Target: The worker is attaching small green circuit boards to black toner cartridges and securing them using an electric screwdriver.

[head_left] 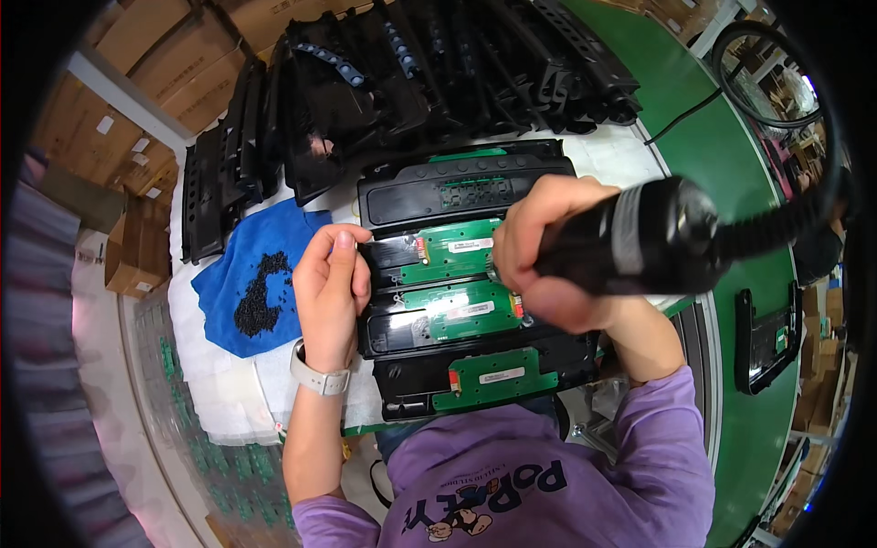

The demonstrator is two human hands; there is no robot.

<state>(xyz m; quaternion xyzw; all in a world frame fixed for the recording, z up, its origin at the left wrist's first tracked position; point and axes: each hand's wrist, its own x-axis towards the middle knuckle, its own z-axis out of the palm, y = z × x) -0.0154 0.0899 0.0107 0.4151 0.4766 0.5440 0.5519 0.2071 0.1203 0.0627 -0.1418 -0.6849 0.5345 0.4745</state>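
My right hand (539, 233) grips a black electric screwdriver (639, 239) with a grey band, over the right side of a row of black plastic panels. The screwdriver's tip is hidden behind my hand. Several panels lie one below another, and green circuit boards (457, 315) with white labels sit in them. My left hand (331, 279) is at the panels' left edge, thumb and fingers pinched together; what they hold, if anything, is too small to tell. Beside it a blue cloth (224, 265) carries a heap of small black screws (258, 310).
Many black plastic housings (365, 110) stand packed along the far side of the white-covered table. A black cable (808, 215) runs from the screwdriver to the right. One black frame (756, 365) lies on the green surface (731, 183). Cardboard boxes (119, 128) are stacked at left.
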